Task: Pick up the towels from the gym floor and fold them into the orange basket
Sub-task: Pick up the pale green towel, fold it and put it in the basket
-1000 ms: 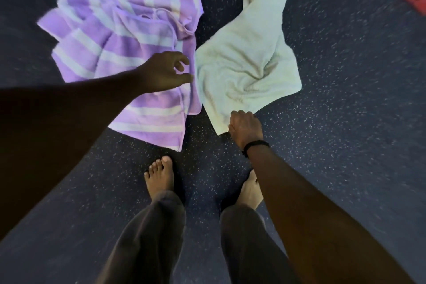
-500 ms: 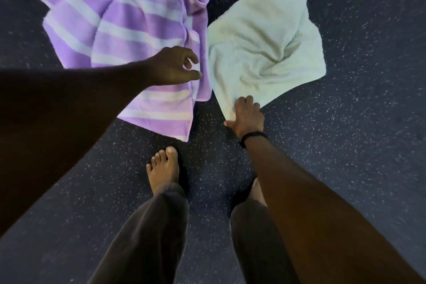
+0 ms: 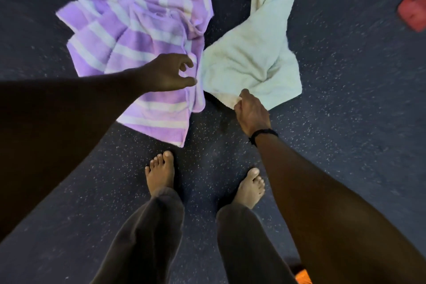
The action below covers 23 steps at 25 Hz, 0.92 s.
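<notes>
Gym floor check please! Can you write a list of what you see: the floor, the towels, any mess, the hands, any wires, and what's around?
Surface: dark speckled gym floor, blurred toward the edges.
Job's things: purple striped towel and pale green towel, both crumpled on the floor, edges nearly meeting. An orange patch at the bottom edge may be the basket; too little shows to tell.
Clutter: red object at the right edge, blurred, cannot tell what it is.
Hands: left hand hovers over the purple towel's edge, fingers loosely curled, holding nothing. Right hand pinches a corner of the green towel.
Cables: nothing seen.
Surroundings: the person's bare feet, dark trousers, and a black wristband on the right wrist.
</notes>
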### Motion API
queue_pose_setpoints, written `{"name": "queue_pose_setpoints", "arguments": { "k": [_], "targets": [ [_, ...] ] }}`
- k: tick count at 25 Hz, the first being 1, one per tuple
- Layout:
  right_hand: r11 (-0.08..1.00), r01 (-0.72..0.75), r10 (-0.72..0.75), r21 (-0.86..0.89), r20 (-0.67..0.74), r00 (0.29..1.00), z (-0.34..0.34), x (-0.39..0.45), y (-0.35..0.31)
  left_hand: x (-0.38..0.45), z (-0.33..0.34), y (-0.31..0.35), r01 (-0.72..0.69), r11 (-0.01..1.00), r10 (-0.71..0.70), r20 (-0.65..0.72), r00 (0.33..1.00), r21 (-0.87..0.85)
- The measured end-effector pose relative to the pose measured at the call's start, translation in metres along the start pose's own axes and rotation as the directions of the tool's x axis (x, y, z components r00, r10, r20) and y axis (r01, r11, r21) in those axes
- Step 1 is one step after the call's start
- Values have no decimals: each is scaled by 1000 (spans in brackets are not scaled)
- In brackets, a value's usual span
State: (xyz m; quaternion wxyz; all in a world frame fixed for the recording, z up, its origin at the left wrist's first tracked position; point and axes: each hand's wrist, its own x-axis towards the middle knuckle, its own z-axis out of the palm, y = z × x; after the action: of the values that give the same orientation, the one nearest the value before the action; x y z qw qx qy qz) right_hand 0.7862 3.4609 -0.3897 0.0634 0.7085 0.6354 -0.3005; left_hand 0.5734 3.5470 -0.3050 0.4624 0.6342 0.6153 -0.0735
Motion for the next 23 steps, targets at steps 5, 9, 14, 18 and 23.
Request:
{"name": "queue_pose_setpoints", "arguments": {
  "k": [5, 9, 14, 18, 23],
  "targets": [
    [991, 107, -93, 84, -160, 983, -172, -14, -13, -43, -99, 76, -131, 990, 134, -48, 990, 50],
    [980, 169, -130, 109, -301, 945, -360, -48, -40, -107, -211, 175, -210, 977, 214, -197, 957, 37],
    [961, 276, -219, 23, -548, 807, -570, -119, -85, -216, -328, 290, -287, 950, 312, -337, 889, 123],
    [936, 348, -303, -41, -597, 743, -729, -206, -124, -327, -401, 372, -350, 925, 378, -439, 815, 148],
    [947, 298, -300, -120, -663, 686, -861, -318, -154, -443, -463, 442, -404, 896, 438, -510, 740, 183]
  ]
}}
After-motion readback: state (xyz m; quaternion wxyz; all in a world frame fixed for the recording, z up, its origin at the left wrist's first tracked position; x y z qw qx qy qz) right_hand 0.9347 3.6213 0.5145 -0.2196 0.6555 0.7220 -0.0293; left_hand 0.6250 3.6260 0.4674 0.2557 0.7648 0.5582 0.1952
